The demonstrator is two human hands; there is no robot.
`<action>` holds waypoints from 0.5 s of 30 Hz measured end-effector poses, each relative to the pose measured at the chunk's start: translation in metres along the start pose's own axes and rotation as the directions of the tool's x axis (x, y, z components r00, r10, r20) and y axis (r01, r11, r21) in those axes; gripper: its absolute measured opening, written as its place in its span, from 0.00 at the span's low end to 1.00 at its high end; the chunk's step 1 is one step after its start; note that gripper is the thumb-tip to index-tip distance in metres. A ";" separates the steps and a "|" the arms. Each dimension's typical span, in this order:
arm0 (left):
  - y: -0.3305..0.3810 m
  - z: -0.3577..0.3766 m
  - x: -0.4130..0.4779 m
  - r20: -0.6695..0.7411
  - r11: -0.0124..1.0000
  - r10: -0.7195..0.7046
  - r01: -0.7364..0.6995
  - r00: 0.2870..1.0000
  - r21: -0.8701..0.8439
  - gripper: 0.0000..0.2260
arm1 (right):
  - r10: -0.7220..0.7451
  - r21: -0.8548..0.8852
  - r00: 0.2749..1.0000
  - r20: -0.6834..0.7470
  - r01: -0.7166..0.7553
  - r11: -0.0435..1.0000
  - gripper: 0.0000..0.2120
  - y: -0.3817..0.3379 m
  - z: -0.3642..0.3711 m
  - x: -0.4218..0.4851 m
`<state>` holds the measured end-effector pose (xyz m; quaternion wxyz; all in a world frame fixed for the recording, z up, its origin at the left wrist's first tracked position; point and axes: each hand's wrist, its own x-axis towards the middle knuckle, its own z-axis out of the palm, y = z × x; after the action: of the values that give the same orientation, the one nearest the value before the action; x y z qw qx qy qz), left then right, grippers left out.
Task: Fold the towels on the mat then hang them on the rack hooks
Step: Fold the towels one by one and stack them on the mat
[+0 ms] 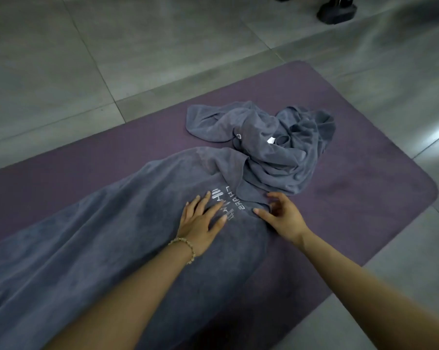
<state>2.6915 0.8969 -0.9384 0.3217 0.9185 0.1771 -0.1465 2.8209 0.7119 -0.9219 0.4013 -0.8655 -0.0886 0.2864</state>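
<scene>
While the left hand [200, 223] is pressing flat with fingers spread wide on the spread towel [99, 248], probably pinning the cloth so it lies smooth, the right hand [280, 214] is reaching at that towel's edge just beside it, fingers loosely curved and gripping nothing. A crumpled towel [276, 142] is lying just beyond both hands, its corner overlapping near the right fingertips. Both towels are resting on the mat [352, 198]. Folding looks not yet begun. No rack is showing.

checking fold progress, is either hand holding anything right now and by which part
Nothing is held. The left hand presses flat on the spread towel by its logo; the right hand only touches its edge.
</scene>
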 end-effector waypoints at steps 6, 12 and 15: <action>0.028 -0.030 0.023 -0.069 0.986 0.140 -0.146 0.988 -0.076 0.23 | 0.012 0.419 0.992 0.129 -0.066 0.906 0.13 -0.025 -0.003 -0.003; 0.075 -0.072 0.068 0.171 0.959 0.269 -0.280 0.948 0.043 0.16 | 0.039 0.533 0.944 0.329 -0.219 0.817 0.23 -0.031 -0.036 -0.007; 0.083 -0.083 0.085 0.224 0.949 0.250 -0.284 0.942 0.133 0.19 | 0.037 0.645 0.912 0.408 -0.317 0.696 0.19 -0.027 -0.058 -0.010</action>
<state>2.8155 0.9088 -0.8639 0.2785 0.9374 0.0038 -0.2091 2.8474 0.6887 -0.8677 0.6442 -0.5847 0.0385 0.4916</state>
